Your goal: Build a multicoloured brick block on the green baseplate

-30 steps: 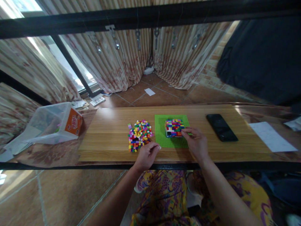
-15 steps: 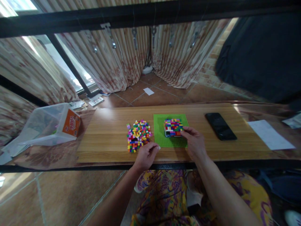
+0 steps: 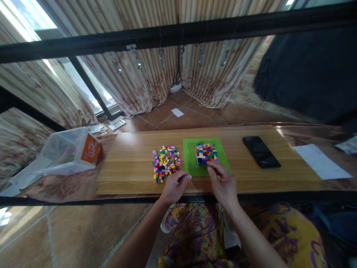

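Note:
A green baseplate (image 3: 189,156) lies on the wooden board, bearing a low block of many-coloured toy bricks (image 3: 206,152). My left hand (image 3: 175,186) is closed in a pinch on a small white toy brick (image 3: 190,176), just off the plate's front left corner. Bent and drawn together, the fingers of my right hand (image 3: 224,183) are at the front of the brick block, over the plate's near edge. What they pinch, if anything, is too small to make out. Left of the plate spreads a pile of loose toy bricks (image 3: 167,158), partly behind my left hand.
A black phone (image 3: 260,152) lies on the wooden board (image 3: 125,160), right of the plate. Farther right is a white paper sheet (image 3: 322,162). At the left stands a clear plastic box (image 3: 65,152) with an orange label. A dark bar (image 3: 167,35) crosses above the table.
My right hand has moved from the block's right side to its front, nearer my left hand. The left hand keeps its pinch on the white toy brick. The camera view has shifted slightly.

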`<state>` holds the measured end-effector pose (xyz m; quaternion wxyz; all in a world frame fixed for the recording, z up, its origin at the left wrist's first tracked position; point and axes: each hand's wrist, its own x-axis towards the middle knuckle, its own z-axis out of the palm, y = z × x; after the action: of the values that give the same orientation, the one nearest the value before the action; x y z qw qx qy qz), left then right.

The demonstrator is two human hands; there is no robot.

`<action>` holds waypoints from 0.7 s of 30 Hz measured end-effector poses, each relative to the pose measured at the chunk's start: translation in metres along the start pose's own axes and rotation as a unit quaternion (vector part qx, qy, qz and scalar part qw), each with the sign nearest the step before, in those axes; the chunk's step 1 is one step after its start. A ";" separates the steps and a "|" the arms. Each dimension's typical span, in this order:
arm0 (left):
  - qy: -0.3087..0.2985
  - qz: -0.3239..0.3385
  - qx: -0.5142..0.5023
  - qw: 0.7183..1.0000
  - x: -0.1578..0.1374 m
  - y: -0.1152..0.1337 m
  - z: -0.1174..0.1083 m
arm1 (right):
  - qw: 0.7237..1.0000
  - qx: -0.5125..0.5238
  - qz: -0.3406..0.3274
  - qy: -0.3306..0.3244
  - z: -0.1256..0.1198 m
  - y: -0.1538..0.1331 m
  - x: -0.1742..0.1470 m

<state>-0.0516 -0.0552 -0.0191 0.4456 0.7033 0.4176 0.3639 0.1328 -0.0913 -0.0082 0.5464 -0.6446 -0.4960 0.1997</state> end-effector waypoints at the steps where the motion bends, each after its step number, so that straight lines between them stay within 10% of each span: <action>1: -0.001 0.001 0.000 1.000 0.000 0.000 0.000 | 0.999 0.004 -0.013 -0.042 0.004 -0.007 -0.006; 6: -0.005 0.012 -0.007 1.000 0.000 -0.002 -0.003 | 0.986 0.044 -0.012 -0.161 0.027 -0.021 -0.021; 21: 0.007 0.003 -0.061 0.998 -0.001 -0.008 -0.001 | 0.984 0.119 0.031 -0.126 0.035 -0.010 -0.029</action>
<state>-0.0554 -0.0535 -0.0263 0.4839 0.6737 0.3951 0.3948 0.0879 -0.0991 -0.0191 0.5457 -0.5598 -0.5134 0.3539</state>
